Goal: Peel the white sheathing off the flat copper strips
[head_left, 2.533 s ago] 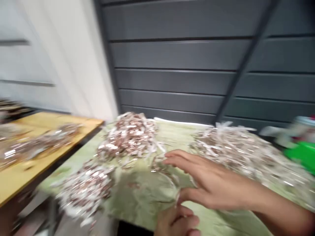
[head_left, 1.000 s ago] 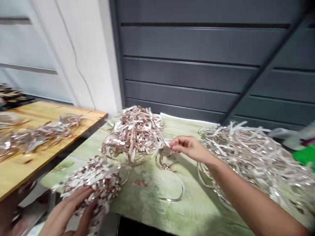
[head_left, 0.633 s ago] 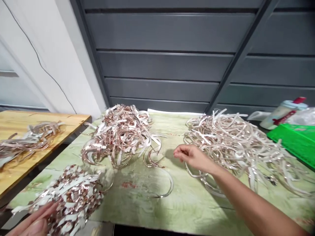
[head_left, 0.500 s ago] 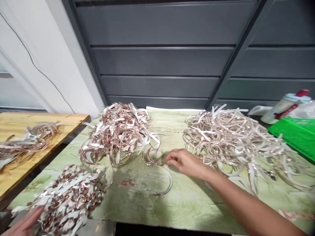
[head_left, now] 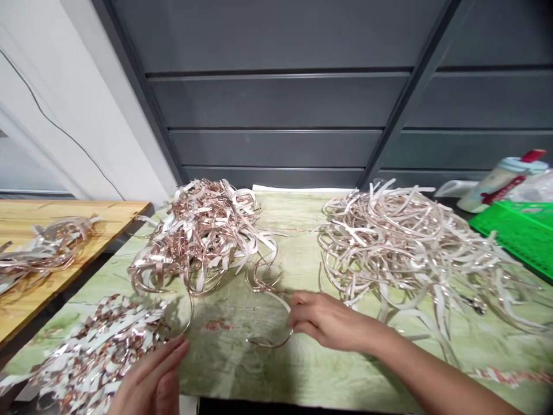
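Observation:
My right hand rests on the green mat and pinches a single curved rose-gold strip that loops toward me. At the near edge my left hand lies flat with fingers apart, touching the edge of a heap of short cut strip pieces. Behind it sits a tangled pile of shiny rose-gold strips. A larger pile of paler long strips spreads to the right of my right hand.
A wooden table on the left carries more strips. At the far right stand a green basket and a white bottle with a red cap. A grey panelled wall closes the back.
My right hand came back from the rose-gold pile toward me, drawing one strip along the mat. My left hand moved up beside the heap of short pieces. The view tilted down and steadied.

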The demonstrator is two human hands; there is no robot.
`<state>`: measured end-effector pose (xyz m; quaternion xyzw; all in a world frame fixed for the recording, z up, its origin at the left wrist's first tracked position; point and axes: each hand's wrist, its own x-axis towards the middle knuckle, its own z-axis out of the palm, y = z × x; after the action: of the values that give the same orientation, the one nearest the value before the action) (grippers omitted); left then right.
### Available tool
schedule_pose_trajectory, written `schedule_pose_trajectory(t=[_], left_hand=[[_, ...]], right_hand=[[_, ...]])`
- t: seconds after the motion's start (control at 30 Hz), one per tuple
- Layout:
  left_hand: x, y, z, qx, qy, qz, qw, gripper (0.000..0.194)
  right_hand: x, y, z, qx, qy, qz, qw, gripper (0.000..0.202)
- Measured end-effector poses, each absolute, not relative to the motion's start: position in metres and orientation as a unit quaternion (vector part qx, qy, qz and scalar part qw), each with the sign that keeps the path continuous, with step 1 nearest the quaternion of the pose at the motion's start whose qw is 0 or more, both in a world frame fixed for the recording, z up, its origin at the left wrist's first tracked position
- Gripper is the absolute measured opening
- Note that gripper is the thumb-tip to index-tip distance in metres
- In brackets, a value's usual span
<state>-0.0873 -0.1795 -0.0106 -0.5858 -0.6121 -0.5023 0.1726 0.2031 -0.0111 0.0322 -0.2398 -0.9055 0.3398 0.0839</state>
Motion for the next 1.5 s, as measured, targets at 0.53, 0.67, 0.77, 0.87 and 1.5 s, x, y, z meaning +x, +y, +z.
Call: schedule_pose_trajectory(t=[0.53,0.67,0.77,0.87,1.5], left_hand=[[0.003,-0.095,0.016,-0.488,-0.57,-0.639,-0.171,0.022],[0.022,-0.07,0.026,-0.435,-0.554,-0.668,-0.239,0.03],[0.028,-0.058,0.027,-0.415,-0.546,-0.677,-0.265,0.033],[0.026,-0.049,0.023,-0.429,-0.555,-0.659,-0.27,0.034],[0.065,-0.011,0.065,-0.238,-0.335,-0.729,-0.547,0.028]], right_hand=[[0.2,-0.003,0.039,-0.28,-0.484,0.74,0.376,0.034],[0.206,0.001,0.044,-0.284,-0.487,0.709,0.424,0.035],[0.211,0.003,0.045,-0.289,-0.48,0.698,0.446,0.034],[0.216,0.005,0.045,-0.285,-0.468,0.697,0.462,0.034],[0.218,0.006,0.001,-0.28,-0.514,0.665,0.464,0.03]])
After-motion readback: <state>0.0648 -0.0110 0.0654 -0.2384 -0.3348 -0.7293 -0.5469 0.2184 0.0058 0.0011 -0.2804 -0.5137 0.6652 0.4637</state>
